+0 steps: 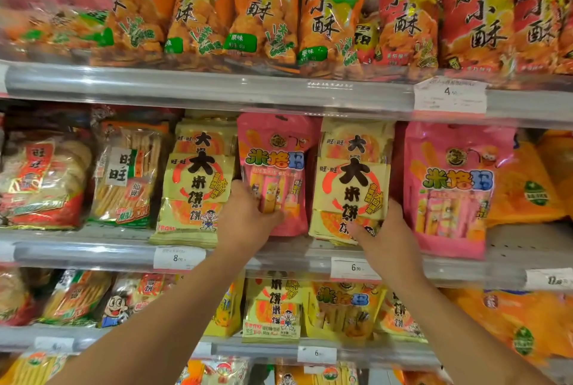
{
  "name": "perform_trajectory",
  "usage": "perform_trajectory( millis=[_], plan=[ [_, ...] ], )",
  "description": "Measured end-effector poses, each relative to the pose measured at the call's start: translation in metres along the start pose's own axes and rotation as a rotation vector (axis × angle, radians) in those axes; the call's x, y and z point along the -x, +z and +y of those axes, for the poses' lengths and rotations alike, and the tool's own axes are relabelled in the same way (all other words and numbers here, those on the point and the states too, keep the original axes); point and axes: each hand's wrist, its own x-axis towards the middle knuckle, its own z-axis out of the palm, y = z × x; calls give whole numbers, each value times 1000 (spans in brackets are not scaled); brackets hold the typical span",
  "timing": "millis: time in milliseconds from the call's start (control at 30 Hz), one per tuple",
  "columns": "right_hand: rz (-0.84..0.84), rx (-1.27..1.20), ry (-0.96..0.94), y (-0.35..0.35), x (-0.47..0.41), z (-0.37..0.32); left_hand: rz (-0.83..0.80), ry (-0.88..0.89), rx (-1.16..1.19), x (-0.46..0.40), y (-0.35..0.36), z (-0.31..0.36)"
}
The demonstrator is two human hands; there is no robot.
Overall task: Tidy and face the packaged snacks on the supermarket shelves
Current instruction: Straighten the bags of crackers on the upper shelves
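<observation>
On the middle shelf (279,256) a pink snack bag (277,149) stands upright between two stacks of pale yellow rice-cracker bags. My left hand (245,217) grips the pink bag's lower left part, thumb across its front. My right hand (387,237) holds the lower right corner of the right-hand yellow bag (352,180). The other yellow bag (193,192) leans just left of my left hand. A larger pink bag (449,186) stands to the right of my right hand.
Orange and red snack bags (266,9) fill the top shelf. Clear-wrapped cracker packs (127,170) sit at the middle shelf's left, orange bags (527,186) at its right. Yellow bags (273,310) line the lower shelf. Price tags (449,94) hang on the rails.
</observation>
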Motion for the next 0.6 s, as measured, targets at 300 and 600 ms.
perform_trajectory(
  millis=[300,600],
  plan=[
    [13,-122,12,8,-8,-16,-29,-153,532,0,-55,-19],
    [-128,-49,-4,80,-12,-75,94,-107,295,6,-107,-65]
  ],
)
